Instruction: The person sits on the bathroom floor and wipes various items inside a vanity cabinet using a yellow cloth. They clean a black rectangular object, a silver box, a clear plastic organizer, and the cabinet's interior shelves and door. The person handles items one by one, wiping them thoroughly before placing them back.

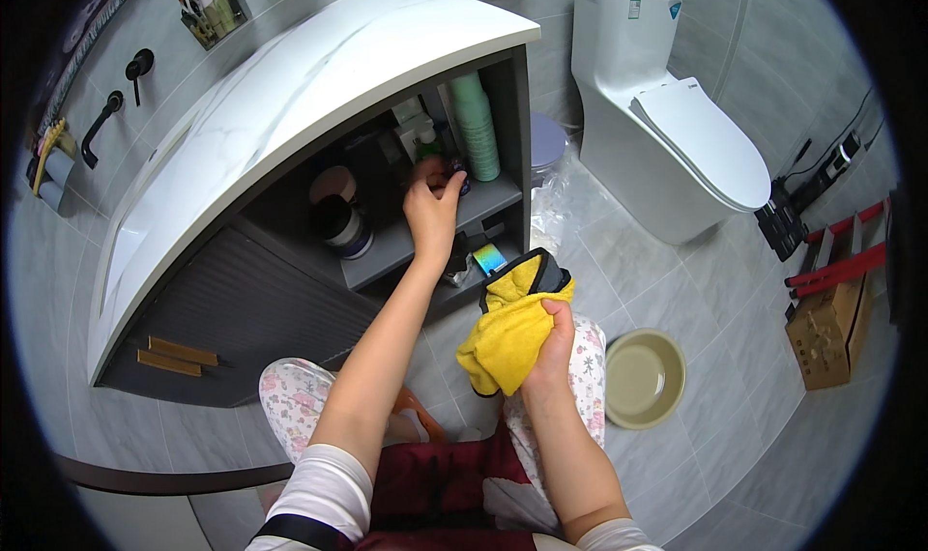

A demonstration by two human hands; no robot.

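- Toward the right end of the open shelf (391, 245), back from its front edge: left hand (432, 211), fingers curled, thumb close to them. Small dark item (464, 180) at the fingertips, on their right; gripped or merely touched, cannot tell.
- Tall green cylinder (474, 130) just right of that item, long axis upright, near the shelf's right end. Left hand the nearer one.
- Right hand (553, 348) outside, off the shelf's right front corner, closed round a bunched yellow cloth (507, 333) spreading left of the fingers.
- Dark jar (341, 227) toward the left front corner, apart from both hands.
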